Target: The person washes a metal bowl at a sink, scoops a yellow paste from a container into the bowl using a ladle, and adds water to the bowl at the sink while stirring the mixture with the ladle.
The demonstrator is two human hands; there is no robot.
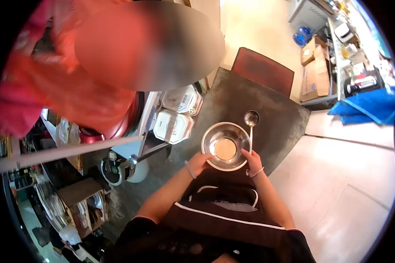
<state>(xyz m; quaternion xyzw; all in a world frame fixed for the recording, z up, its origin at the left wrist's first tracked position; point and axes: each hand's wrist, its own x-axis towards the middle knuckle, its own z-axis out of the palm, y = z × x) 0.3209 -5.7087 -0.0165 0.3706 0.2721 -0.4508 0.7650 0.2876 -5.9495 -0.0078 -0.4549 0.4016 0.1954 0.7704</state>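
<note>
A round metal bowl (pixel 210 139) is held near my waist, with a flat tan patch visible at its bottom. My left hand (pixel 200 163) grips the rim at the lower left. On the lower right, my right hand (pixel 253 162) has its thumb over the rim and its fingers beneath. A metal ladle (pixel 252 118) lies just right of the bowl on the dark tabletop (pixel 281 120), its handle running down toward my right hand. Whether that handle touches the hand or the bowl I cannot tell.
White lidded tubs (pixel 173 126) are stacked left of the bowl. A dark red stool (pixel 263 70) stands beyond the table. Cardboard boxes (pixel 316 76) and a blue bag (pixel 368 107) are at the right. Red plastic (pixel 92 103) hangs at the upper left.
</note>
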